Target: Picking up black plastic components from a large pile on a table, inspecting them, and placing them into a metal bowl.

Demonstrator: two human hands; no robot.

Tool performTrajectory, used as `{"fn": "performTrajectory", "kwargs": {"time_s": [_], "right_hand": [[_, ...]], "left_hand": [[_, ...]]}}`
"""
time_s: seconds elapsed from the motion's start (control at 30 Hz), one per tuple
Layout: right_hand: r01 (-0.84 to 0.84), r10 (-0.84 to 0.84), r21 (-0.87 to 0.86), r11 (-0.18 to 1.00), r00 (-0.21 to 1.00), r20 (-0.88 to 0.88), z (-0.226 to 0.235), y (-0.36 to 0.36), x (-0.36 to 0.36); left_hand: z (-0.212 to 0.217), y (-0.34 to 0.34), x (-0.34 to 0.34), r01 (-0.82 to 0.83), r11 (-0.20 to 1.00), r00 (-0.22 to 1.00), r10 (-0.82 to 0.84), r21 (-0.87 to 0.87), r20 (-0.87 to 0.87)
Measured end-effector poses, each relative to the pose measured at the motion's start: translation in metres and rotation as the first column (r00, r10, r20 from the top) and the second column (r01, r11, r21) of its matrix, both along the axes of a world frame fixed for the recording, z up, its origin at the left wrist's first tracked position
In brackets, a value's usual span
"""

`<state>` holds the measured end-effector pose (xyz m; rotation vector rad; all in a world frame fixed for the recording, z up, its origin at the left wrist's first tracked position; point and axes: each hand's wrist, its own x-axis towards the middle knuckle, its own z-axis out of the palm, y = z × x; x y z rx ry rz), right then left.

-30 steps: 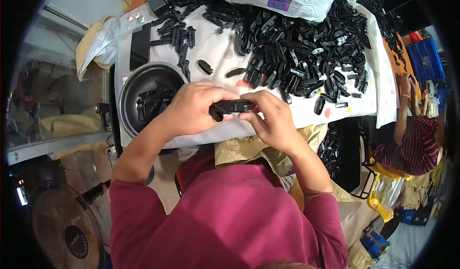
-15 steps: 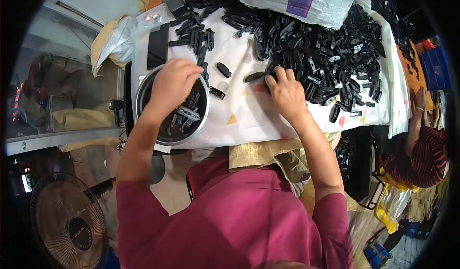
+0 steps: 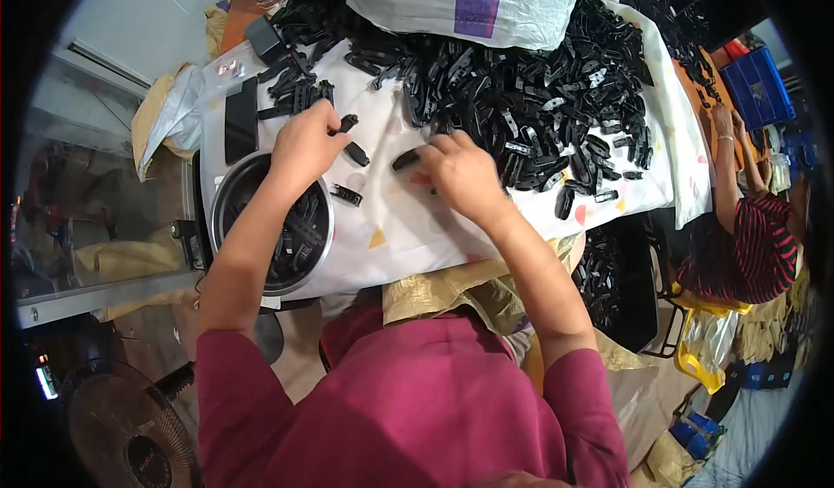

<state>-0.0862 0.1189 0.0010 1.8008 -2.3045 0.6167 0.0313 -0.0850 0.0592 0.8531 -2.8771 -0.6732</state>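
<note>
My left hand (image 3: 304,149) reaches past the far rim of a round metal bowl (image 3: 331,227). Its thumb and fingers pinch a small black plastic part (image 3: 348,123). Several dark plastic parts (image 3: 304,243) lie inside the bowl, partly hidden by my forearm. On the cloth beside the left hand are two loose black parts, a closed one (image 3: 357,154) and a toothed one (image 3: 347,194). My right hand (image 3: 465,175), blurred, is at the near left edge of a large heap of black parts (image 3: 530,106). A single elongated black part (image 3: 406,160) lies by its fingers, which are partly hidden.
A white woven sack (image 3: 400,2) rests over the heap's far side. Left of the hands are a flat black object (image 3: 241,122) and a dark grey block (image 3: 265,40). A fan (image 3: 130,427) stands at lower left. Another person's arm (image 3: 725,154) reaches over an orange table at right.
My left hand has left the space over the bowl and closed on a black part beyond it. My right hand has shifted slightly nearer. The whole view has swung, moving the table leftward.
</note>
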Motion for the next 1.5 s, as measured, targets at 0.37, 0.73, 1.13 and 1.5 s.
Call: {"fn": "performTrajectory", "kwargs": {"time_s": [0.37, 0.73, 1.13, 1.5], "right_hand": [[0.447, 0.406, -0.312, 0.838, -0.131, 0.904, 0.058, 0.005, 0.043], [0.534, 0.602, -0.632, 0.562, 0.259, 0.755, 0.072, 0.007, 0.079], [0.316, 0.083, -0.417, 0.852, 0.705, 0.704, 0.084, 0.026, 0.074], [0.133, -0.133, 0.063, 0.989, 0.991, -0.003, -0.004, 0.055, 0.021]], "left_hand": [[0.007, 0.044, 0.023, 0.207, 0.129, 0.722, 0.649, 0.97, -0.24], [0.021, 0.098, 0.023, 0.48, 0.832, 0.504, -0.003, 0.278, -0.863], [0.03, 0.09, 0.043, 0.616, 0.522, 0.657, 0.074, 0.59, -0.751], [-0.01, -0.058, 0.013, -0.256, 0.864, 0.856, 0.41, 0.433, -0.314]]}}
